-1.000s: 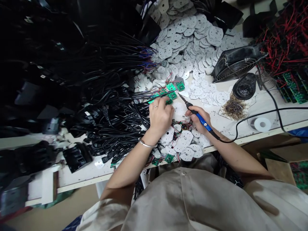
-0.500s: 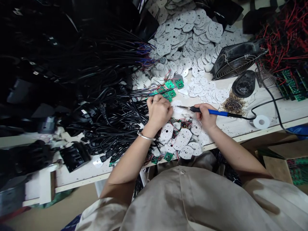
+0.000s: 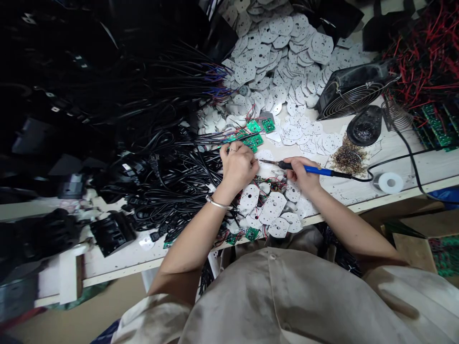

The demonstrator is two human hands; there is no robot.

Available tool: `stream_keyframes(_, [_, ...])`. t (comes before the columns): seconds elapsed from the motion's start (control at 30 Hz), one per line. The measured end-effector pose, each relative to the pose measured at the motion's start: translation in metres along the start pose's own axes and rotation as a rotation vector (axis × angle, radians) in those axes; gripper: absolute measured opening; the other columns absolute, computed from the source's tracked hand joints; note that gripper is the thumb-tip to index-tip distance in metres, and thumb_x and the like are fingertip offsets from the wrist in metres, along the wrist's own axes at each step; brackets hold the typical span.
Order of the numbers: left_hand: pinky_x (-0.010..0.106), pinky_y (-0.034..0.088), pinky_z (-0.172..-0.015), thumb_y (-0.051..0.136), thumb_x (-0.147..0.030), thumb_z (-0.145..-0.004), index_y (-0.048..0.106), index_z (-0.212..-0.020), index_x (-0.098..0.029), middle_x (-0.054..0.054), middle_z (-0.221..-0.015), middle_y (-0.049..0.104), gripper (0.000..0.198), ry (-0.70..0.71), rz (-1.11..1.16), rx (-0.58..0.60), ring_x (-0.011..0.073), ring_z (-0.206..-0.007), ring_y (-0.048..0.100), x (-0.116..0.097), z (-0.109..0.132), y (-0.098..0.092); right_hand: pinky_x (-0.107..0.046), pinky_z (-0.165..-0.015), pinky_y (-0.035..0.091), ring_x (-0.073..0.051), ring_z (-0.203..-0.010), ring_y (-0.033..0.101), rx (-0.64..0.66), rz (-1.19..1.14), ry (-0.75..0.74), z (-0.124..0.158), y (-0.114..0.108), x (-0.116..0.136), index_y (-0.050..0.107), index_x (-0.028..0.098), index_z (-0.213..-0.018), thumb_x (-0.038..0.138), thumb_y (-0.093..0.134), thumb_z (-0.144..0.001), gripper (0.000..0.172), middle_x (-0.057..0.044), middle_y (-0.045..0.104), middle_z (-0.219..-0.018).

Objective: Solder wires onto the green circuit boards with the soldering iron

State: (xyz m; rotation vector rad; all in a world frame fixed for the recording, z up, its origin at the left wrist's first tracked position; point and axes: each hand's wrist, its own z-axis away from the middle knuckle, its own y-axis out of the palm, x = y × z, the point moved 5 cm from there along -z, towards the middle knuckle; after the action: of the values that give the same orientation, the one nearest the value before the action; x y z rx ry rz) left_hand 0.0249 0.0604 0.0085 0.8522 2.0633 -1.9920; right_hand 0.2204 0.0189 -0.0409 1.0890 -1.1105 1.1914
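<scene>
My right hand [image 3: 304,176] grips a blue-handled soldering iron [image 3: 311,169], lying almost level with its tip pointing left toward my left hand. My left hand [image 3: 237,165] is closed with its fingers curled down on a white round board [image 3: 264,156] by the black cables; what it pinches is hidden. A silver bangle sits on that wrist. Small green circuit boards [image 3: 254,139] lie just beyond my left hand. More white round boards [image 3: 271,209] with red wires lie under both wrists at the bench's near edge.
A big heap of white round boards [image 3: 283,52] fills the back. Black power cables [image 3: 168,177] cover the left. A black fan [image 3: 353,93], a dark dish [image 3: 365,125], solder scraps [image 3: 347,157], a solder reel [image 3: 390,182] and red wires [image 3: 426,52] are at right.
The soldering iron swung from steeply tilted to almost level, its tip moving left to my left hand. My left hand stayed on the board.
</scene>
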Motion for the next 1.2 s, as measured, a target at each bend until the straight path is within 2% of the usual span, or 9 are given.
stream_keyframes(0.43, [0.058, 0.027, -0.104, 0.059, -0.017, -0.076, 0.058, -0.059, -0.022, 0.006, -0.083, 0.069, 0.018, 0.018, -0.014, -0.010, 0.0305, -0.105, 0.052, 0.0041, 0.0004, 0.0029, -0.023, -0.041, 0.037, -0.007, -0.041, 0.046, 0.019, -0.028, -0.009, -0.0002, 0.0018, -0.0018, 0.076, 0.022, -0.090, 0.059, 0.063, -0.088, 0.039, 0.005, 0.058, -0.050])
stream_keyframes(0.53, [0.057, 0.027, -0.105, 0.058, -0.018, -0.077, 0.058, -0.059, -0.021, 0.007, -0.085, 0.070, 0.018, 0.003, -0.033, 0.015, 0.0306, -0.106, 0.052, 0.0029, -0.0003, 0.0023, -0.023, -0.039, 0.036, -0.007, -0.040, 0.046, 0.001, -0.038, 0.027, -0.0005, 0.0001, -0.0041, 0.076, 0.022, -0.091, 0.058, 0.063, -0.088, 0.039, 0.005, 0.058, -0.050])
stream_keyframes(0.8, [0.053, 0.026, -0.109, 0.054, -0.019, -0.082, 0.062, -0.064, -0.021, 0.005, -0.093, 0.070, 0.020, -0.064, -0.092, 0.147, 0.0286, -0.113, 0.051, -0.0053, -0.0013, -0.0037, -0.024, -0.044, 0.040, -0.007, -0.043, 0.047, 0.019, 0.049, 0.030, 0.0012, 0.0018, 0.0033, 0.076, 0.022, -0.091, 0.056, 0.061, -0.088, 0.038, 0.004, 0.059, -0.052])
stream_keyframes(1.2, [0.053, 0.027, -0.107, 0.055, -0.019, -0.082, 0.061, -0.064, -0.020, 0.005, -0.094, 0.072, 0.019, -0.074, -0.129, 0.141, 0.0287, -0.114, 0.052, -0.0029, -0.0015, -0.0009, -0.022, -0.044, 0.039, -0.007, -0.043, 0.047, 0.022, 0.029, 0.007, 0.0006, 0.0025, 0.0044, 0.076, 0.021, -0.089, 0.051, 0.062, -0.088, 0.033, 0.005, 0.058, -0.051])
